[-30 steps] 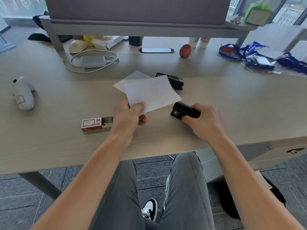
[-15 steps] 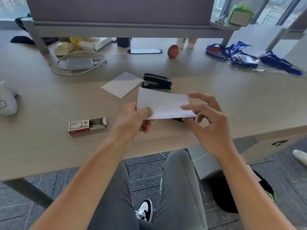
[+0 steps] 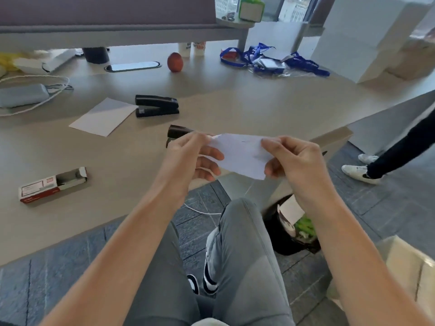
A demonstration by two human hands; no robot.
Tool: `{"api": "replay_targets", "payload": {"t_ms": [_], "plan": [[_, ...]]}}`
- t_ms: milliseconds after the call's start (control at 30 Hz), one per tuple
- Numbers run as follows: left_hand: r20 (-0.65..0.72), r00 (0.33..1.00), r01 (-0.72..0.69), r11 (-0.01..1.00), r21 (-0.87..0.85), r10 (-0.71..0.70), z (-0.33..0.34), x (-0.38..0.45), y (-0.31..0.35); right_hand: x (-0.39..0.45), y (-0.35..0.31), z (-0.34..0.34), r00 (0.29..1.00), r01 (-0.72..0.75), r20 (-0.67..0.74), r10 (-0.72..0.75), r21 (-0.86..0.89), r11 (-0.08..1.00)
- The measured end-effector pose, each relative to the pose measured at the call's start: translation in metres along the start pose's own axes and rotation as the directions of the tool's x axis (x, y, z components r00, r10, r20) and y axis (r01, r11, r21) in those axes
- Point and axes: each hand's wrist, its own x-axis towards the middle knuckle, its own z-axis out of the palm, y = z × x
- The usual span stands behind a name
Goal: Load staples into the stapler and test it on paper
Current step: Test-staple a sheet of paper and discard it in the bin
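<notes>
A small white sheet of paper [image 3: 240, 155] is held in the air over the desk's front edge, my left hand [image 3: 191, 158] pinching its left end and my right hand [image 3: 292, 158] its right end. A short dark mark shows near its upper edge. Behind my left hand a black stapler [image 3: 176, 132] lies on the desk, mostly hidden. A second black stapler [image 3: 156, 105] lies shut farther back. An open red-and-white staple box [image 3: 53, 184] sits at the left near the desk edge. Another white sheet [image 3: 103, 116] lies flat left of the far stapler.
At the back stand a grey charger with white cable [image 3: 21, 95], a brown egg-shaped object [image 3: 175, 62] and blue lanyards [image 3: 270, 61]. Another person's legs and white shoes [image 3: 362, 170] stand at the right. A black bin [image 3: 292, 229] sits under the desk.
My right hand left the near stapler and took hold of the paper's right end. Both hands lifted the sheet off the desk, and the view swung to the right.
</notes>
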Motion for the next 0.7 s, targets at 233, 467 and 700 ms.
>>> {"api": "replay_targets", "payload": {"t_ms": [233,467,700], "plan": [[0.211,0.971,0.116,0.993,-0.024,-0.109,0.056,0.000,-0.027,-0.036,0.011,-0.059,0.974,-0.152,-0.167,0.152,0.013,0.988],[0.362,0.923,0.110,0.990,0.083,-0.133,0.103,-0.011,-0.044,-0.065,0.020,-0.109,0.924,-0.187,-0.341,0.170,-0.016,0.982],[0.422,0.891,0.125,0.983,0.132,-0.170,0.158,-0.016,-0.066,-0.091,0.041,-0.162,0.863,-0.185,-0.465,0.196,0.070,0.980]]}}
